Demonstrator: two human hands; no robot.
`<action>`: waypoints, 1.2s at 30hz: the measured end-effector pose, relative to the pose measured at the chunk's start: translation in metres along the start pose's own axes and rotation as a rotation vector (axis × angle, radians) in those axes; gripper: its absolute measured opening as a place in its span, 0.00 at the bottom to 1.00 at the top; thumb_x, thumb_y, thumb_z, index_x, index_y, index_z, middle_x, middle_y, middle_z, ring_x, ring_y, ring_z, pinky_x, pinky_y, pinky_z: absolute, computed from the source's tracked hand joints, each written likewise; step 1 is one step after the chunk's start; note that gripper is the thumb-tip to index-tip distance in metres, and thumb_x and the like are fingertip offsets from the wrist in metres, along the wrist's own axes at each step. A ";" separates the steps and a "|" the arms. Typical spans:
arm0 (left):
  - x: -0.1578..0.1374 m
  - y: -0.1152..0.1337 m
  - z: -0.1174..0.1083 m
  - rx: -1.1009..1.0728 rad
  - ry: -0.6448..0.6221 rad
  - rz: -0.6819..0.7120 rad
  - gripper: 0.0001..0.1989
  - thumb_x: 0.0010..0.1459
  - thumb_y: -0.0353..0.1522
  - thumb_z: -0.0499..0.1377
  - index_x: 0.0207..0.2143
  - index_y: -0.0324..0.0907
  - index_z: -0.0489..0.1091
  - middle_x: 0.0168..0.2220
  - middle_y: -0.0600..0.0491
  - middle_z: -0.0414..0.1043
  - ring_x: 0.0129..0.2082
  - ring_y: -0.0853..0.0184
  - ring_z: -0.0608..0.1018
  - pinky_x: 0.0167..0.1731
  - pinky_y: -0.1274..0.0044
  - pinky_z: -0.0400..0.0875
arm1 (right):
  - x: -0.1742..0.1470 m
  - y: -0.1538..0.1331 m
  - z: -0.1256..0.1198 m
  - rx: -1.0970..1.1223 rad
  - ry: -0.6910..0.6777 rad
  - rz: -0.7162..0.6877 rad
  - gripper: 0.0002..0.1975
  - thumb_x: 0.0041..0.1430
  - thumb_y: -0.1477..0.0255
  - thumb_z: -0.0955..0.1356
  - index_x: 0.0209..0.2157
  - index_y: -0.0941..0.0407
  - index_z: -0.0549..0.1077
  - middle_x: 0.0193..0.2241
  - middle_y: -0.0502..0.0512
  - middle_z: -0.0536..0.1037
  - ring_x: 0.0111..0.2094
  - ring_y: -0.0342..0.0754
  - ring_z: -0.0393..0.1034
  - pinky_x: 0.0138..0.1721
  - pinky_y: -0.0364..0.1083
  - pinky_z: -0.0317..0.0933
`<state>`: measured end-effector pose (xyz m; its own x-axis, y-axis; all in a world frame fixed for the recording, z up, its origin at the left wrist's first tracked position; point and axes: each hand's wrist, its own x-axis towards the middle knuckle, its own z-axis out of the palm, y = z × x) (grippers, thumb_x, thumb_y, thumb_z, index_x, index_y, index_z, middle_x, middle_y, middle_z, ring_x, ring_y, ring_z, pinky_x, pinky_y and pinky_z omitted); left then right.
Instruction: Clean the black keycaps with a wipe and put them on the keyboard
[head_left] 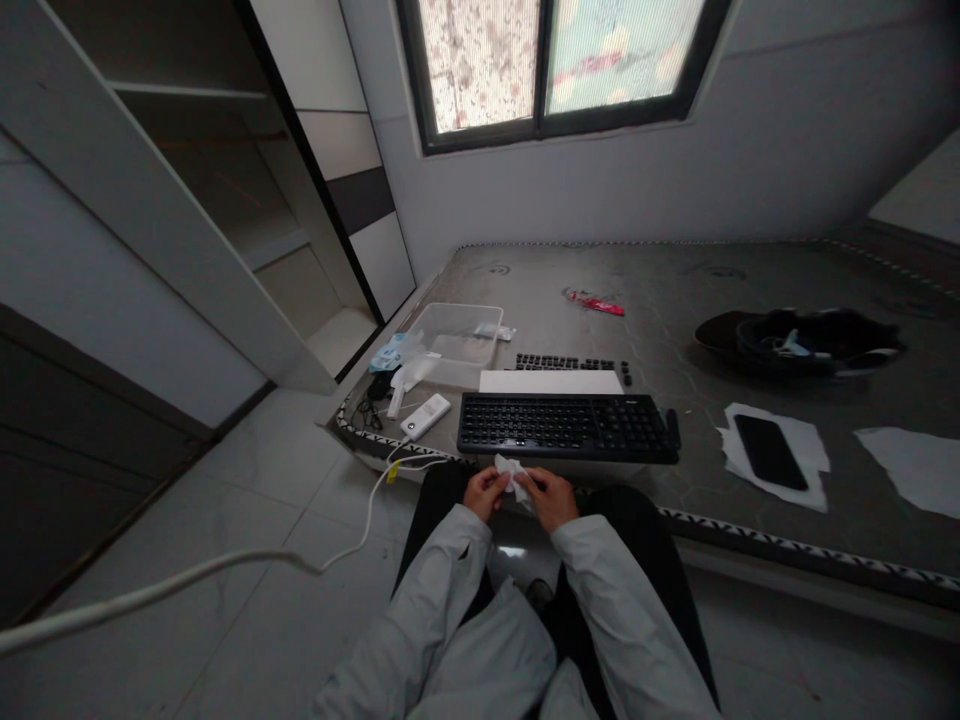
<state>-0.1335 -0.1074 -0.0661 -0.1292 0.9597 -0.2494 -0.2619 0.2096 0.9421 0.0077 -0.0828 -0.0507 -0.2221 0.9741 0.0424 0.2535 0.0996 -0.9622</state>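
Between my two hands is a crumpled white tissue (513, 468), pinched from both sides. My left hand (486, 492) grips its left edge, and my right hand (551, 497) grips the right. Just beyond them lies a black keyboard (559, 425) near the mattress edge. It appears to rest partly on something white (551, 382) behind it. Farther back, several loose black keycaps (566, 362) are laid out in rows. A white power bank (426, 416) with a cable sits left of the keyboard.
A clear plastic box (457, 345) stands left on the mattress (660, 285). A phone (771, 452) lies on white paper at right, with a dark cap (799, 345) behind it. A red wrapper (596, 303) lies farther back. A white cable (225, 562) hangs across the left side.
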 end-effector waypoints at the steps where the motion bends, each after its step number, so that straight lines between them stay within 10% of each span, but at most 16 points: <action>1: 0.000 -0.001 0.000 -0.001 0.002 -0.003 0.24 0.35 0.49 0.65 0.24 0.37 0.66 0.15 0.61 0.61 0.09 0.81 0.57 0.10 0.82 0.44 | 0.001 0.001 0.000 -0.006 0.018 0.037 0.16 0.49 0.58 0.67 0.34 0.54 0.79 0.31 0.54 0.79 0.34 0.53 0.72 0.38 0.48 0.63; 23: 0.003 -0.007 -0.003 -0.006 -0.029 -0.087 0.25 0.35 0.51 0.63 0.24 0.36 0.68 0.13 0.62 0.58 0.08 0.80 0.56 0.09 0.82 0.42 | -0.002 -0.007 -0.002 -0.109 -0.010 -0.098 0.15 0.51 0.58 0.66 0.30 0.53 0.78 0.30 0.52 0.79 0.33 0.50 0.72 0.36 0.44 0.63; 36: 0.001 -0.005 -0.001 -0.015 -0.046 -0.059 0.26 0.33 0.49 0.65 0.26 0.36 0.68 0.14 0.60 0.62 0.09 0.81 0.57 0.11 0.83 0.44 | 0.004 0.004 0.001 0.148 -0.126 0.109 0.22 0.45 0.56 0.69 0.33 0.60 0.76 0.28 0.57 0.79 0.31 0.52 0.72 0.34 0.46 0.65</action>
<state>-0.1329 -0.1078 -0.0711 -0.0694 0.9533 -0.2940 -0.2822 0.2639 0.9223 0.0070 -0.0792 -0.0546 -0.3188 0.9437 -0.0887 0.1439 -0.0444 -0.9886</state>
